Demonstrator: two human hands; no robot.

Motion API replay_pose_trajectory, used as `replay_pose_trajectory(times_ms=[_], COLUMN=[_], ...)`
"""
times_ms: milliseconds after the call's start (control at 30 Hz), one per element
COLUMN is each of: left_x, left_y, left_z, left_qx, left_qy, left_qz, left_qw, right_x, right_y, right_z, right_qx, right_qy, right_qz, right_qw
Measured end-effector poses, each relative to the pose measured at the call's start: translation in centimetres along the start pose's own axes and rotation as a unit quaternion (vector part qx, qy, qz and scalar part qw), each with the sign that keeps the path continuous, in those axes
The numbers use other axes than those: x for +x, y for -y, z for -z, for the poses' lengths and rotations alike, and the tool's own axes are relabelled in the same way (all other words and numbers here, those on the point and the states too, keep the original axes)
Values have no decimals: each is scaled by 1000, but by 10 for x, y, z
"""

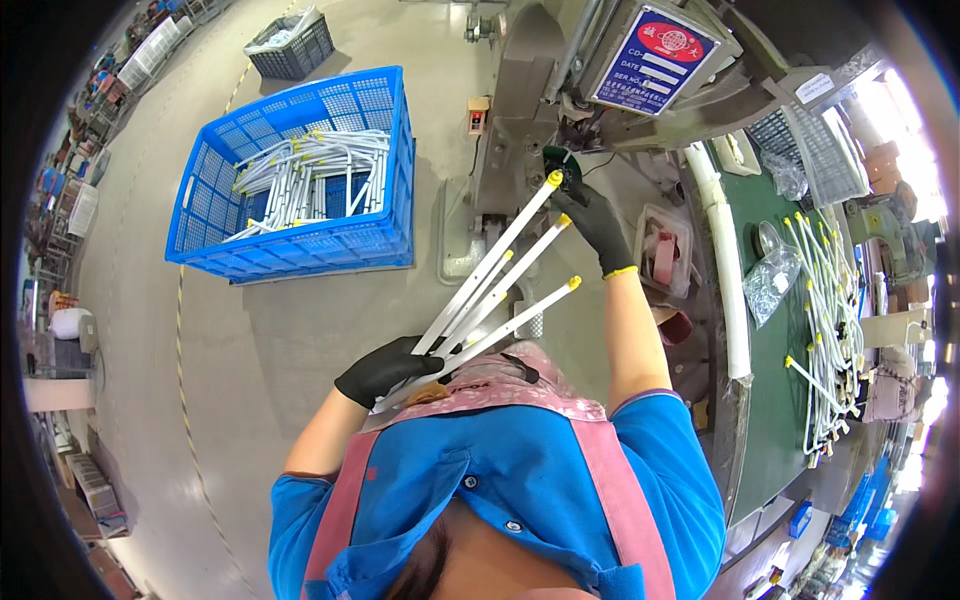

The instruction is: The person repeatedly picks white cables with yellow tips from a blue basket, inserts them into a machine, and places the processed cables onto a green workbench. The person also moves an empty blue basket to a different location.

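Note:
My left hand (390,370), in a black glove, is closed around the lower ends of a white tube frame (490,300). Its several slim tubes fan upward and to the right and end in yellow caps. One capped end reaches the working head of a grey machine (520,140). There my right hand (597,225), also black-gloved, is closed at that topmost end, its fingertips partly hidden beside a dark part of the machine. Whether a small piece is also between those fingers cannot be made out.
To the left, a blue plastic crate (290,240) holds many similar white tubes. A dark grey basket (292,50) stands behind it. On the right, a green-topped bench (765,420) carries more tubes (825,320) and a clear plastic bag (772,283). A bin (664,250) sits below the machine.

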State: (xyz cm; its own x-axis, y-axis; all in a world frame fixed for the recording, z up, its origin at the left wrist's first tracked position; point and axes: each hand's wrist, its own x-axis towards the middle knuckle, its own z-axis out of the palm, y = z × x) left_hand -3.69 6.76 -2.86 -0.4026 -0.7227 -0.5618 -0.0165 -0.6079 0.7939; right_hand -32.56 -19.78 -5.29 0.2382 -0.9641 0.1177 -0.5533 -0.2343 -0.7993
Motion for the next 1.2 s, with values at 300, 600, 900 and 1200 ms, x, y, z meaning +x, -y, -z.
replay_pose_trajectory(times_ms=[300, 600, 900, 1200], left_x=[-2, -5, -17, -21], left_y=[-11, -13, -25, -19], left_z=[-6, -16, -26, -31], left_qx=[-19, 10, -7, -61], left_qy=[31, -31, -24, -56], left_qz=[-33, -50, -70, -58], left_qw=[999, 998, 997, 995], right_x=[-7, -7, -2, 9], right_y=[-16, -6, 21, 48], right_z=[-5, -1, 14, 5], right_qx=[93, 153, 126, 177], right_qy=[-41, -16, -64, -77], right_qz=[-49, -15, 6, 57], right_qw=[994, 988, 990, 980])
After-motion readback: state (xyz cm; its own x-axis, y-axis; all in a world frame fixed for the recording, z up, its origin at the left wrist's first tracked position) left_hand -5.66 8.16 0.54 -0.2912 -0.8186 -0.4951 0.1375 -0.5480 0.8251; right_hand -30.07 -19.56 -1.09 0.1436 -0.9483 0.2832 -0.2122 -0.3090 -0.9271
